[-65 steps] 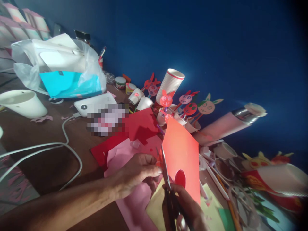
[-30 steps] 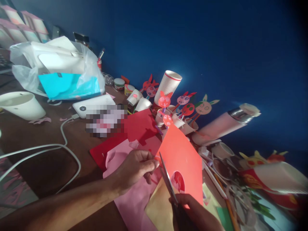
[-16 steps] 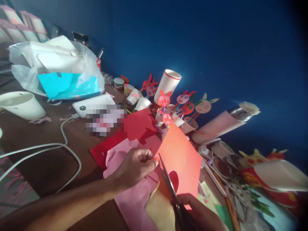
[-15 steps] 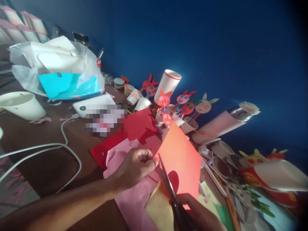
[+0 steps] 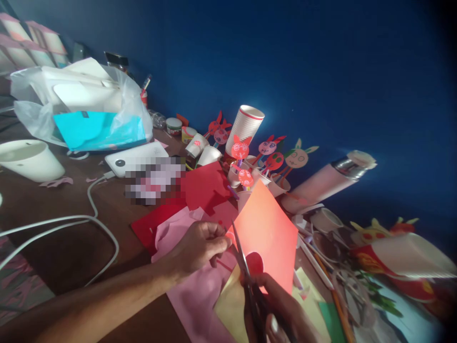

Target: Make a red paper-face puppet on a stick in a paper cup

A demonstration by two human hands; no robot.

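A small orange-pink paper piece (image 5: pixel 230 234) is pinched between the thumb and fingers of my left hand (image 5: pixel 204 242); its outline is mostly covered. Dark-handled scissors (image 5: pixel 240 251) are in my right hand (image 5: pixel 282 305), blades pointing up and away, tips close beside that piece. Behind the blades stands an orange paper sheet (image 5: pixel 273 226) with a round hole low on its left side. Under my left hand lies crumpled pink paper (image 5: pixel 194 295), with a pale yellow sheet (image 5: pixel 228 297) next to it.
Red paper (image 5: pixel 207 183) lies beyond my left hand. Paper cups with animal-face cutouts (image 5: pixel 240 148), a cup stack (image 5: pixel 246 126) and a tilted flask (image 5: pixel 324 183) stand along the blue wall. Leftward are a white phone (image 5: pixel 139 157), its cable (image 5: pixel 107 228) and a plastic bag (image 5: pixel 32 95).
My right hand has come further into view with the scissors, whose tips sit slightly higher. My left hand keeps its pinch. The whole view has shifted a little.
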